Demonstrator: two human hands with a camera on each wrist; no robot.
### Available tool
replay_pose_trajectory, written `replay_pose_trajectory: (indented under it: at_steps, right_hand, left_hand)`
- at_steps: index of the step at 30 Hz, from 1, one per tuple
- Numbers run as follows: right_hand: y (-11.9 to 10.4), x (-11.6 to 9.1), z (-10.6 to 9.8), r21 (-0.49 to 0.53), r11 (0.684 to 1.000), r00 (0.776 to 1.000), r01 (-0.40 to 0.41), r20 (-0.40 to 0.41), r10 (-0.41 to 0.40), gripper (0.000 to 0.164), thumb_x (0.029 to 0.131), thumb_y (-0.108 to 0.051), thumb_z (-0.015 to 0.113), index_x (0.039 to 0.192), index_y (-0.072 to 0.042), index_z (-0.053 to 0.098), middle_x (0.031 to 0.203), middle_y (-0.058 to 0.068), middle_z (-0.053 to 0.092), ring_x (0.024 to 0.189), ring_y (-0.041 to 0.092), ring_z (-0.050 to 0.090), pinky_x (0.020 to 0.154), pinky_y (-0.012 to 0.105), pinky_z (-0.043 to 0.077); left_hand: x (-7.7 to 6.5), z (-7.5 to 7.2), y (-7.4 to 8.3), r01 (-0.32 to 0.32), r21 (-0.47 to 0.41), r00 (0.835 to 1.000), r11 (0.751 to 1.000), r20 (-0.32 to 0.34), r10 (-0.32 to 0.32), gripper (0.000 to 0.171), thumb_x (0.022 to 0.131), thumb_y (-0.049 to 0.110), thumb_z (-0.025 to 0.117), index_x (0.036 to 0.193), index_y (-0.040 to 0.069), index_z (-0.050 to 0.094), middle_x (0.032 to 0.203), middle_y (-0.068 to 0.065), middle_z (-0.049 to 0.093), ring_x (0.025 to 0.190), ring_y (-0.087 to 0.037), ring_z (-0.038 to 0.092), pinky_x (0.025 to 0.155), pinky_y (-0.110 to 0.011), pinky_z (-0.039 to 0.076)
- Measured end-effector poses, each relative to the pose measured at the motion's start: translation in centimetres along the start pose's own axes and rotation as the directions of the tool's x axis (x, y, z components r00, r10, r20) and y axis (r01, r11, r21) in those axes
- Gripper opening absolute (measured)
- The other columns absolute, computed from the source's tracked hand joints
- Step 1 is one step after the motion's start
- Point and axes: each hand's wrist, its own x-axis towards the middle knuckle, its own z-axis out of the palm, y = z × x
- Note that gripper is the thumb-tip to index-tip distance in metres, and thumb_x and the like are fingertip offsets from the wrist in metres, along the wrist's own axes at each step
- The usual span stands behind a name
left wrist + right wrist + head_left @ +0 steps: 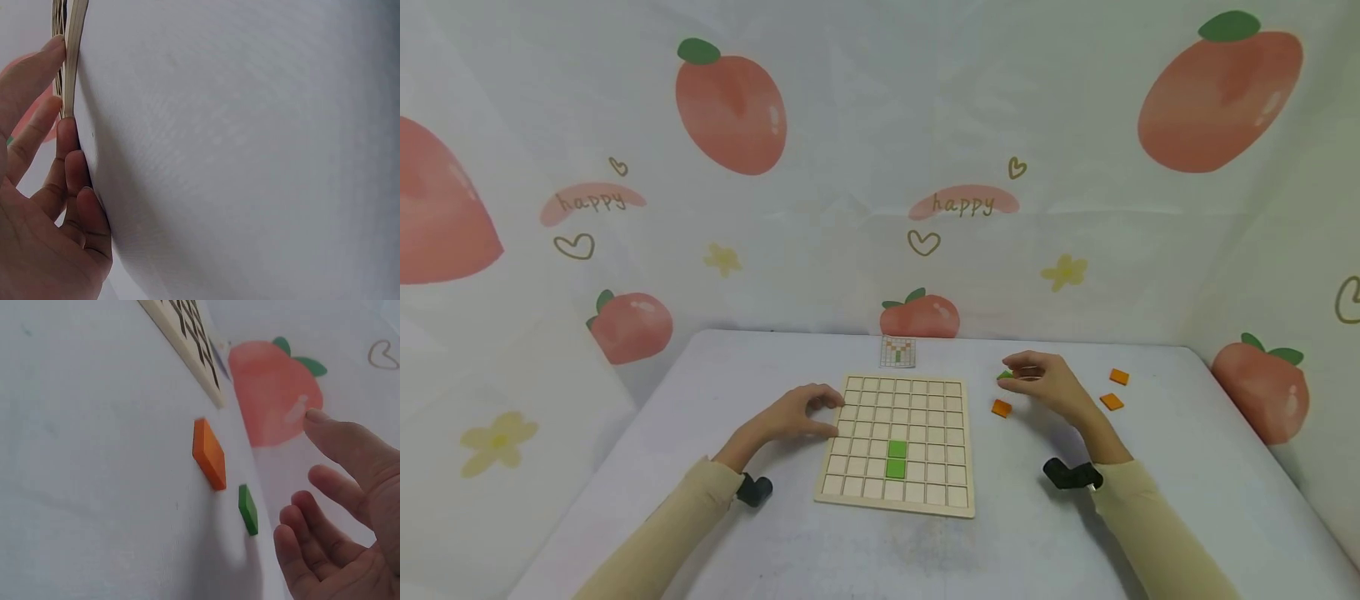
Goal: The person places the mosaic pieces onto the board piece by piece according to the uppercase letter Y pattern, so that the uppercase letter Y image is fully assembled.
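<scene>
A square wooden grid board lies on the table, with two green square tiles in neighbouring cells of one column. My left hand rests at the board's left edge. In the left wrist view its thumb and a fingertip touch the side of the board, while the other fingers lie on the tabletop. Over a loose green tile, right of the board, hovers my right hand, fingers spread and apart from the tile. Just nearer to me is an orange tile.
Two more orange tiles, one farther back and one nearer, lie to the right of my right hand. Behind the board is a small card printed with a coloured grid pattern. A fruit-print curtain stands along the table's back edge.
</scene>
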Motion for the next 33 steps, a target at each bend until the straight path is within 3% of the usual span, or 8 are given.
replay_pose_trajectory:
  at_steps: [9, 15, 23, 33]
  right_hand:
    - [1.2, 0.9, -0.2, 0.011, 0.999, 0.999, -0.035, -0.037, 0.035, 0.053, 0.087, -0.020, 0.083, 0.127, 0.010, 0.063, 0.125, 0.025, 0.063, 0.113, 0.039, 0.060, 0.097, 0.051, 0.047]
    - [2.0, 1.7, 0.3, -0.041, 0.996, 0.996, -0.075, -0.046, 0.073, 0.051, 0.084, -0.019, 0.085, 0.123, 0.008, 0.066, 0.119, 0.022, 0.065, 0.107, 0.037, 0.061, 0.091, 0.047, 0.050]
    - [2.2, 2.4, 1.1, -0.133, 0.989, 0.996, -0.071, -0.061, 0.063, 0.043, 0.082, -0.015, 0.087, 0.115, 0.007, 0.069, 0.108, 0.017, 0.068, 0.096, 0.032, 0.061, 0.085, 0.043, 0.050]
    - [2.5, 2.6, 1.2, -0.151, 0.986, 0.995, -0.070, -0.084, 0.058, 0.034, 0.083, -0.009, 0.085, 0.110, 0.006, 0.071, 0.101, 0.014, 0.070, 0.091, 0.029, 0.062, 0.081, 0.041, 0.051]
  left_hand:
    - [0.1, 0.1, -0.1, 0.006, -0.006, 1.000, 1.000, 0.005, -0.006, 0.046, 0.083, 0.024, 0.086, 0.121, 0.009, 0.067, 0.115, 0.000, 0.063, 0.110, -0.024, 0.056, 0.100, -0.046, 0.043]
    - [0.0, 0.0, 0.0, 0.002, -0.020, 1.000, 1.000, 0.005, -0.002, 0.046, 0.083, 0.025, 0.086, 0.121, 0.008, 0.067, 0.115, 0.000, 0.063, 0.110, -0.025, 0.056, 0.101, -0.048, 0.043]
    - [0.1, 0.0, -0.1, -0.014, -0.001, 1.000, 1.000, 0.003, 0.014, 0.045, 0.084, 0.025, 0.086, 0.121, 0.007, 0.067, 0.114, 0.000, 0.063, 0.108, -0.023, 0.057, 0.099, -0.045, 0.044]
    - [0.3, 0.0, -0.2, -0.018, -0.002, 1.000, 1.000, 0.006, 0.018, 0.044, 0.084, 0.025, 0.086, 0.119, 0.007, 0.067, 0.114, 0.001, 0.063, 0.108, -0.023, 0.056, 0.099, -0.046, 0.044]
